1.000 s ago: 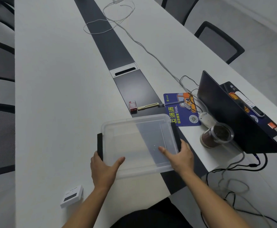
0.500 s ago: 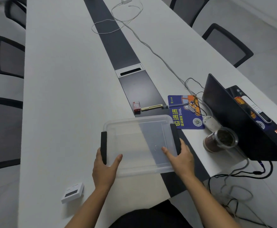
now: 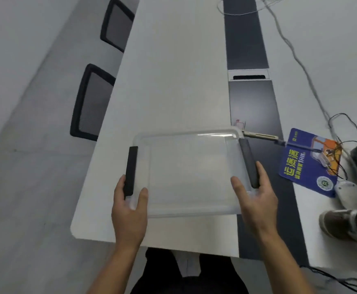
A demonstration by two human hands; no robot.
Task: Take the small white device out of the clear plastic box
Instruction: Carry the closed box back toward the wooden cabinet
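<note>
The clear plastic box (image 3: 186,166), with a black latch on each short side, sits low over the near end of the white table (image 3: 173,81). My left hand (image 3: 128,206) grips its near left corner, thumb on top and fingers around the left latch (image 3: 131,168). At the near right corner, my right hand (image 3: 256,196) holds on beside the right latch (image 3: 248,162). Nothing shows through the box's clear plastic. The small white device is not in view.
A dark strip (image 3: 252,102) runs down the table under the box's right end. Right of it lie a blue mouse pad (image 3: 309,162), a white mouse (image 3: 347,187), a jar (image 3: 347,223) and cables (image 3: 300,60). Two black chairs (image 3: 92,102) stand left.
My view has swung left and down, so the box now sits centre frame. Both hands keep their hold on it. The white device seen on the table left of my arm has gone from view.
</note>
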